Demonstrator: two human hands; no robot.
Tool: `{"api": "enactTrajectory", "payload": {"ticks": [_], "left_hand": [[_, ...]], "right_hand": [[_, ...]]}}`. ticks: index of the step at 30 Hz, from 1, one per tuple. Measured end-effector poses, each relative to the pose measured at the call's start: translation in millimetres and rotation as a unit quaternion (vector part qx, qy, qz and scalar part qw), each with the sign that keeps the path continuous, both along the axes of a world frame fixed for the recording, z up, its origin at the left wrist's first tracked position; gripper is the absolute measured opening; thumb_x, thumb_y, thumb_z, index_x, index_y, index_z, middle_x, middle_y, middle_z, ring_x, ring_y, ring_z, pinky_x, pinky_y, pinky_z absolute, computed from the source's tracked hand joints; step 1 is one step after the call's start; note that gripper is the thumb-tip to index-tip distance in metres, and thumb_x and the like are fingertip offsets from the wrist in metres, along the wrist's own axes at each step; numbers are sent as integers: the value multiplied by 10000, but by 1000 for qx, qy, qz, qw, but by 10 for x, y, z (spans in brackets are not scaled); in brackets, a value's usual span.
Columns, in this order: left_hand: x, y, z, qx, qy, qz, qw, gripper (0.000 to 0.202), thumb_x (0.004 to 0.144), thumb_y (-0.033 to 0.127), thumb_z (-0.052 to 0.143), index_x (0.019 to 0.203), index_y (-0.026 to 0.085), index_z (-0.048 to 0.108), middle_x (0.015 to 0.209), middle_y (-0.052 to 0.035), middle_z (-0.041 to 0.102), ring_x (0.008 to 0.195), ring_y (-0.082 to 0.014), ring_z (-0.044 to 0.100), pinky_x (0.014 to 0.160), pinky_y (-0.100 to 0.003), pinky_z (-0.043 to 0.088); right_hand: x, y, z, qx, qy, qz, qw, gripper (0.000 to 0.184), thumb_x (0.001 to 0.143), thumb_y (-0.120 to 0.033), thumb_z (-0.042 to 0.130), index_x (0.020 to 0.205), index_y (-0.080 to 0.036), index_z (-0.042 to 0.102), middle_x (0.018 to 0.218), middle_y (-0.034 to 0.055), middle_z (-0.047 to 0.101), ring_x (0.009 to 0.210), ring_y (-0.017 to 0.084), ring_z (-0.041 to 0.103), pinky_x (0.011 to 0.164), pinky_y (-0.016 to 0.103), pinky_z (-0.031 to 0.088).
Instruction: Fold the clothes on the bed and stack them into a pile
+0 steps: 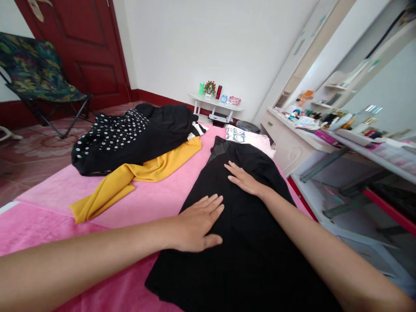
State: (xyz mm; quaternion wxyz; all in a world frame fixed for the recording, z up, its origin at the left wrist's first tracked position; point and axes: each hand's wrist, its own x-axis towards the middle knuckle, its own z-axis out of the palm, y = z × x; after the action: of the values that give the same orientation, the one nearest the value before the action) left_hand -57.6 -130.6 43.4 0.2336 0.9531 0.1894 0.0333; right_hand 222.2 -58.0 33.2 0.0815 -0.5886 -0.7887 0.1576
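The black garment [240, 242] is spread on the pink bed [177, 190], its narrow end pointing away from the person. Both hands lie palm down on it, flat with fingers extended and gripping nothing: the left hand [199, 223] near its left edge, the right hand [245, 180] farther up and to the right. By the far wall, a white stand [216, 102] bears a green cup [201, 89], a white pot [208, 95] holding a red-flowered plant [210, 86], a red flask [219, 92], a blue clock [224, 99] and a patterned pink box [235, 100]; what the cup, flask and box contain is hidden. Bottles [331, 119] crowd the dresser [276, 138] at right, their labels too small to read. A folded pink cloth [255, 139] with blue-and-white printed panels lies just beyond the garment; its print is illegible. Left of the garment are a yellow garment [162, 164] and a dotted black one [108, 136].
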Motion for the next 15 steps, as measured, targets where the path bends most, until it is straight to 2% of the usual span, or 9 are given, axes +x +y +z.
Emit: {"api": "enactTrajectory", "payload": {"ticks": [3, 6, 10, 15], "left_hand": [[-284, -257, 159, -71, -23, -44, 996, 887, 785, 580, 579, 1490, 226, 172, 1552, -85, 69, 1421, -277, 74, 1150, -448, 161], [-416, -453, 298, -95, -24, -66, 993, 901, 735, 496, 681, 1475, 265, 223, 1547, -66, 106, 1409, -290, 139, 1142, -452, 203], [-353, -607, 450, -55, -12, -43, 998, 762, 771, 342, 692, 1439, 277, 330, 1523, -72, 200, 1400, -268, 192, 1129, -405, 270], [-202, -660, 546, -26, -3, -45, 999, 441, 852, 332, 606, 1289, 340, 544, 1467, -41, 361, 1349, -243, 342, 1103, -366, 327]], "right_hand": [[17, -264, 33, 11, 41, 23, 999, 580, 882, -274, 429, 1447, -296, 301, 1552, -16, 162, 1428, 179, 113, 1150, 446, 118], [-34, -362, -28, 72, 77, 9, 994, 566, 836, -222, 485, 1395, -280, 413, 1520, 0, 274, 1406, 187, 218, 1139, 421, 203], [-124, -335, -161, 172, 85, -47, 980, 486, 829, -197, 500, 1308, -270, 533, 1443, 19, 423, 1349, 193, 345, 1121, 395, 270], [-134, -316, -196, 194, 85, -60, 976, 415, 873, -187, 438, 1239, -303, 597, 1395, -5, 483, 1321, 182, 392, 1102, 389, 312]]}}
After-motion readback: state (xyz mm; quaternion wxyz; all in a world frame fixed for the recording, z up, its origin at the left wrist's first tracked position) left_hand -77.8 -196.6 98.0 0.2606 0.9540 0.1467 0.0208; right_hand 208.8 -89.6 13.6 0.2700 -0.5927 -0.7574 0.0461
